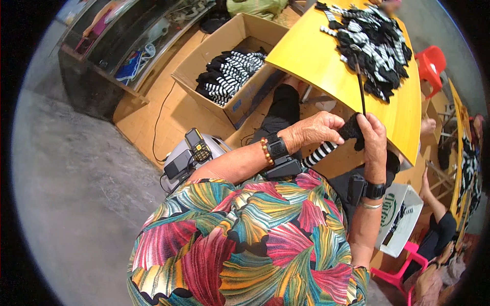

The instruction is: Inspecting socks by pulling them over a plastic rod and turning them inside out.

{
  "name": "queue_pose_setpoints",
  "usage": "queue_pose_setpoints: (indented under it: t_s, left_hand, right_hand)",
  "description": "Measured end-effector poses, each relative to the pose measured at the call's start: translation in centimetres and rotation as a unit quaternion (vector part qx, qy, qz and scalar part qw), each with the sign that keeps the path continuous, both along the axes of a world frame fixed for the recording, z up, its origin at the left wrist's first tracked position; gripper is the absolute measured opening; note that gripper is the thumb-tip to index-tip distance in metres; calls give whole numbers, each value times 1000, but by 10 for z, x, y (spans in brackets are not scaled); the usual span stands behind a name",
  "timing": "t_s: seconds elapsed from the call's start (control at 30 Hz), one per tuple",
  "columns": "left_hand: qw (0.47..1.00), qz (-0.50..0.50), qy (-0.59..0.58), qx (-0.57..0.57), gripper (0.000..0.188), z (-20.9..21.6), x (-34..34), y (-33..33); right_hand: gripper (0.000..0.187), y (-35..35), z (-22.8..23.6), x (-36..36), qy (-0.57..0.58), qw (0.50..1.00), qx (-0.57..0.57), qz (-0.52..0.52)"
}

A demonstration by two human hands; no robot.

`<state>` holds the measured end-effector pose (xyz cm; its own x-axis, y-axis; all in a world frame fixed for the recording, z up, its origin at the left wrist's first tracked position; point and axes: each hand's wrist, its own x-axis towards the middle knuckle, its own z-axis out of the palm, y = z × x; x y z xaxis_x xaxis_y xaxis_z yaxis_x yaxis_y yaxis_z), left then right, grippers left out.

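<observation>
My left hand [312, 130] pinches the black end of a striped sock-like knit piece [350, 128] just off the near edge of the yellow table. Its black-and-white striped part [320, 154] hangs down toward my lap. On the other side of the black end, my right hand [374, 136] grips the cloth, thumb uppermost. A thin dark rod [361, 89] runs from the pile on the table down to the cloth by my right thumb; whether it enters the cloth is hidden. Ahead lies a large heap of similar black and striped pieces [372, 43].
The yellow table [306, 53] spans the upper right. Left of it stands an open cardboard box [206, 61] holding more striped pieces. A dark shelf unit [97, 76] is farther left. A white box [400, 219], a pink stool [393, 278] and another person's leg [434, 196] are at right.
</observation>
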<state>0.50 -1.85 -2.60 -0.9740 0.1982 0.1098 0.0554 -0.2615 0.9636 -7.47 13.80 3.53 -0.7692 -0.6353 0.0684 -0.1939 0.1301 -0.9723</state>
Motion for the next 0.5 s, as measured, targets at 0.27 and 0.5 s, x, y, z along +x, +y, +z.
queue_pose_setpoints:
  t_s: [0.27, 0.5]
  left_hand:
    - [906, 386, 8, 172, 9, 22, 19, -113]
    - [760, 628, -135, 101, 27, -59, 32, -233]
  right_hand:
    - [16, 17, -27, -10, -86, 995, -18, -49]
    - [13, 28, -33, -3, -101, 993, 0, -63]
